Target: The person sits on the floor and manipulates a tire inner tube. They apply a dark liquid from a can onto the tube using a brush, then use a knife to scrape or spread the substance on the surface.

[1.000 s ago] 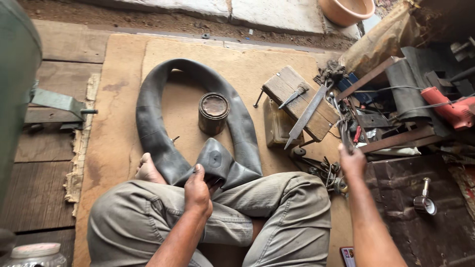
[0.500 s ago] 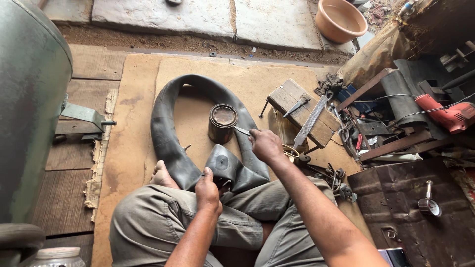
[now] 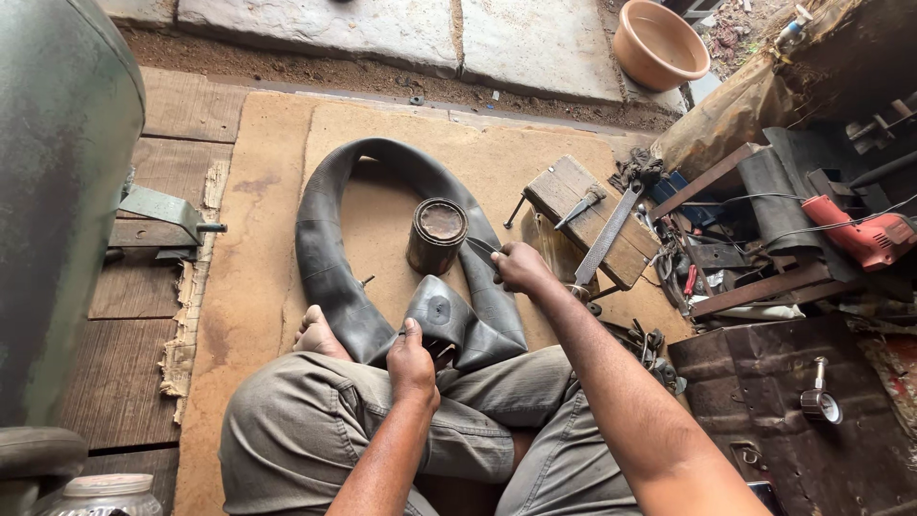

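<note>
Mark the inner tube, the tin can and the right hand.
inner tube [image 3: 325,248]: head view, left curve of the black rubber.
tin can [image 3: 436,236]: head view, side wall below the rusty top.
right hand [image 3: 521,268]: head view, back of the hand.

1 inner tube, 1 rusty tin, 1 wooden block, 1 clay bowl, 1 red drill.

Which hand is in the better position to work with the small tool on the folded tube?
Probably the right hand: it holds the small tool beside the tin can. The left hand is busy pressing the folded inner tube down.
</note>
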